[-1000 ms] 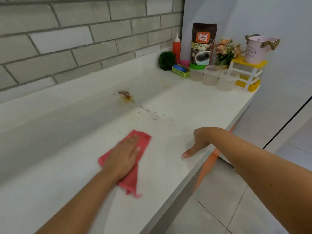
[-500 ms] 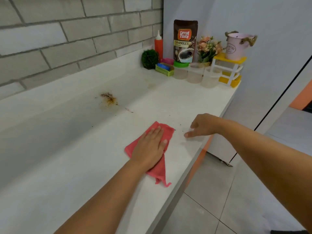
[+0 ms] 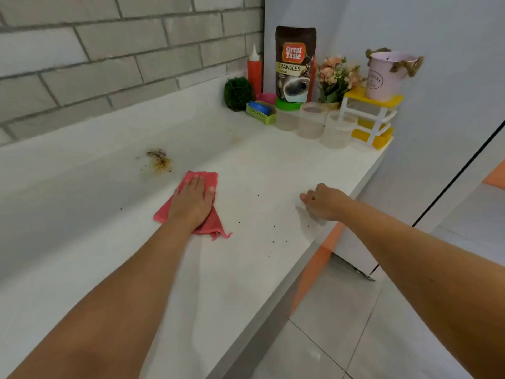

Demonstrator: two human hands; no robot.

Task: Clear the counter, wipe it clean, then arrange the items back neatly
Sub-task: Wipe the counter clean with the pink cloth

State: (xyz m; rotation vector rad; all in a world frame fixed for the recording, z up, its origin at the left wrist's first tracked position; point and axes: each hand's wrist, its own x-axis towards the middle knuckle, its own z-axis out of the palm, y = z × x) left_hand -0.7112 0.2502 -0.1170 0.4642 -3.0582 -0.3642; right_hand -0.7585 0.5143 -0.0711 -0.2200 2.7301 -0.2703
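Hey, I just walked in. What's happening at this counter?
A person is wiping a white counter. Their left hand presses flat on a pink cloth, just short of a brown stain near the back ledge that is not yet wiped. Dark specks lie scattered to the right of the cloth. The right hand rests near the counter's front edge, holding nothing visible. A coffee pouch, clear cups and other items stand bunched at the far end.

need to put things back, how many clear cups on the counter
3 clear cups in a row at the far end: one before the coffee pouch, one middle, one by the yellow rack.
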